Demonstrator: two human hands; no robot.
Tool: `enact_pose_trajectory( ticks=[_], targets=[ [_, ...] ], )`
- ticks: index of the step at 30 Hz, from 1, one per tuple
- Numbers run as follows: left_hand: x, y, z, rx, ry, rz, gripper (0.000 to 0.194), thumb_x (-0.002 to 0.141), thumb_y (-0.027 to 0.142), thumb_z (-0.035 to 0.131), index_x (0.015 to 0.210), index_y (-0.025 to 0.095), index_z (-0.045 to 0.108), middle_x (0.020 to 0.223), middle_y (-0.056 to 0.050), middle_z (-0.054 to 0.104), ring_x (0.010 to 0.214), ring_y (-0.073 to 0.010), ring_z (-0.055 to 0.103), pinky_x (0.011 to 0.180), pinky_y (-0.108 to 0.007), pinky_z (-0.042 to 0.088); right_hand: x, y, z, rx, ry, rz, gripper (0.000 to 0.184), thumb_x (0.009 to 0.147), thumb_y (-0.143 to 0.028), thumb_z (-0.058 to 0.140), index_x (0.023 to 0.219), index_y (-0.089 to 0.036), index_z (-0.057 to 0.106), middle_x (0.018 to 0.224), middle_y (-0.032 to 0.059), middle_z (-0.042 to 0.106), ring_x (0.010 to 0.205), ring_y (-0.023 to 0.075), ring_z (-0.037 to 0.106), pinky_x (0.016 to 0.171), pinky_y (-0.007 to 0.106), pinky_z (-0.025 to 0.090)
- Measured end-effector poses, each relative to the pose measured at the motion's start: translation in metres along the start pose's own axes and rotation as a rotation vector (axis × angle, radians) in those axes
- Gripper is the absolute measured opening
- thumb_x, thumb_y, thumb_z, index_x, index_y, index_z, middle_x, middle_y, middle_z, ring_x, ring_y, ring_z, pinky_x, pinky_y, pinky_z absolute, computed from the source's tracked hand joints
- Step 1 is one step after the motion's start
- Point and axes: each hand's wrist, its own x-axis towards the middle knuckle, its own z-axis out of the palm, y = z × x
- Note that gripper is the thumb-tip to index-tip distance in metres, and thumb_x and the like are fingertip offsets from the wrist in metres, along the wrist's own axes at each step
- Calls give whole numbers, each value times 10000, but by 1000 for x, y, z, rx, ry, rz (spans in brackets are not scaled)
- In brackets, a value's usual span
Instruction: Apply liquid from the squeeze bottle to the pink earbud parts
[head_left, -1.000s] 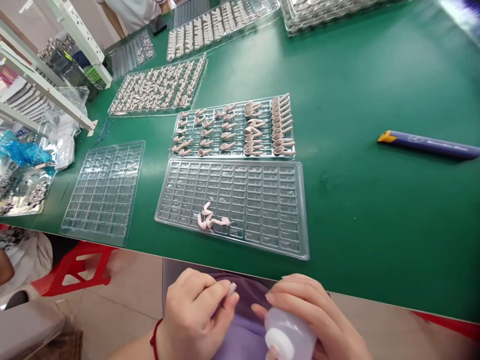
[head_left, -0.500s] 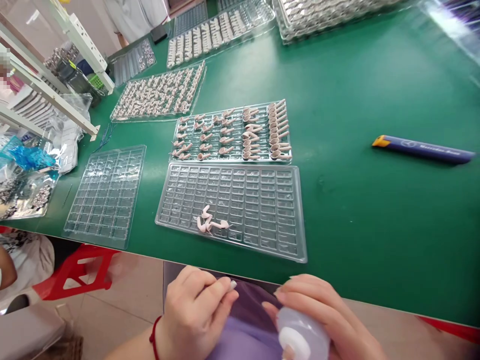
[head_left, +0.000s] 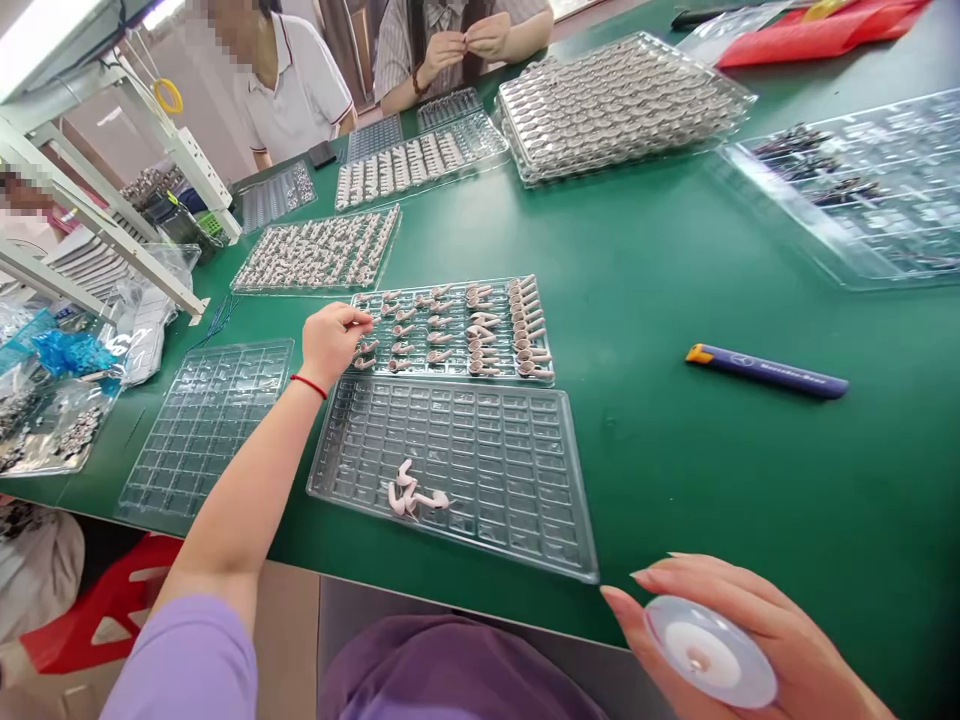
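My left hand (head_left: 334, 345) reaches over the left end of a clear tray (head_left: 417, 372) with rows of white earbud shells (head_left: 441, 338). Its thumb and fingers are pinched together; what lies between them is hidden. In my right hand (head_left: 757, 620), at the lower right, is a translucent round plastic bottle (head_left: 709, 655), its pale round end facing me. Just in front of the shell tray lies a second clear tray (head_left: 517, 470) with small pockets. A few loose earbud shells (head_left: 409, 495) with thin wires rest in a heap on it.
A blue cutter knife (head_left: 772, 372) lies at the right. Left stands a clear tray (head_left: 217, 420); behind are a filled tray (head_left: 319, 250) and stacked trays (head_left: 615, 110). A shelf frame (head_left: 161, 270) rises at the left. Two people sit across the green table (head_left: 660, 480).
My left hand has moved from my lap forward to the left end of the shell tray. My right hand, still holding the bottle, has shifted right. The view has tilted up.
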Motion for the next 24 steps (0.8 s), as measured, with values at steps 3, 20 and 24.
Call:
enact_pose_trajectory(
  ticks=[3,20,24],
  targets=[
    [17,-6,10,47,-85,-7,178,798,53,642,801,158,786,843,-51,768,820,-174,700,774,-260,527,0,2,-1,2,-7,-33,284,815,-144,698,1066,-214,585,889,34,608,845,202,599,718,343,531],
    [29,1,8,205,-279,-19,210,774,116,611,805,214,794,866,-23,784,864,-215,700,791,-287,508,-7,8,-2,0,-2,18,273,808,-201,714,1054,-240,601,873,25,623,851,222,630,743,374,554],
    [28,2,12,179,-270,-39,201,787,135,610,827,216,791,848,-11,783,820,-194,699,756,-268,510,-8,10,0,-14,-4,34,254,813,-242,716,1041,-250,604,864,22,629,856,225,636,737,372,558]
  ],
)
